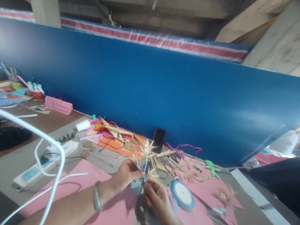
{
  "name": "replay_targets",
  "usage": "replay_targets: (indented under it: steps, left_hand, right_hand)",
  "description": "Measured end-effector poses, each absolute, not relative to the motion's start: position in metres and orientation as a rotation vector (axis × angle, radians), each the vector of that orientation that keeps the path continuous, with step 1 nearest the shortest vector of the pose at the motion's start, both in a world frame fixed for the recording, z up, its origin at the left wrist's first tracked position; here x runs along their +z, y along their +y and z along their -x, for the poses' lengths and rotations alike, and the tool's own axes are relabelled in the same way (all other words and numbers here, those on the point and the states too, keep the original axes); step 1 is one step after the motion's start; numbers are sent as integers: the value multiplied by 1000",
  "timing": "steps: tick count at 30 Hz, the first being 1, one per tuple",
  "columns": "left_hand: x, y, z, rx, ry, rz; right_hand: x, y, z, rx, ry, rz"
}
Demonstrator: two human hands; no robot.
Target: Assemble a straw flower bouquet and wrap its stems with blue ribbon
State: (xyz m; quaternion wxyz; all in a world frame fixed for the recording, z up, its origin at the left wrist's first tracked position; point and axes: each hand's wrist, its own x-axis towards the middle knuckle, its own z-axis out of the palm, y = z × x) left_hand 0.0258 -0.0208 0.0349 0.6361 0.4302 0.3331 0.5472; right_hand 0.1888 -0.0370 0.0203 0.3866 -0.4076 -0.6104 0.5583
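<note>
A small spray of pale, dried-husk craft flowers [147, 150] with light-blue wrapped stems stands upright between my two hands. My left hand [126, 172], with a bracelet at its wrist, pinches the stems from the left side. Just below and to the right, my right hand [156, 194] has thumb and fingers closed on the lower stem. Part of the stem is hidden behind the fingers. Close to my right hand lies a ribbon spool [182, 194], light blue around a white centre.
A phone [159, 139] leans against the blue partition [150, 84]. Pink paper [117, 206] covers part of the table. Husk scraps and pipe cleaners [185, 147] lie behind. At left are a power strip [47, 165] and a white cable [56, 145] looping near the camera.
</note>
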Motion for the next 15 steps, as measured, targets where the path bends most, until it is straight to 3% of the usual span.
replay_targets:
  steps: [15]
  left_hand:
    - [40, -26, -21, 1233, 760, -1030]
  right_hand:
    - [9, -36, -190, 1604, -1293, 934]
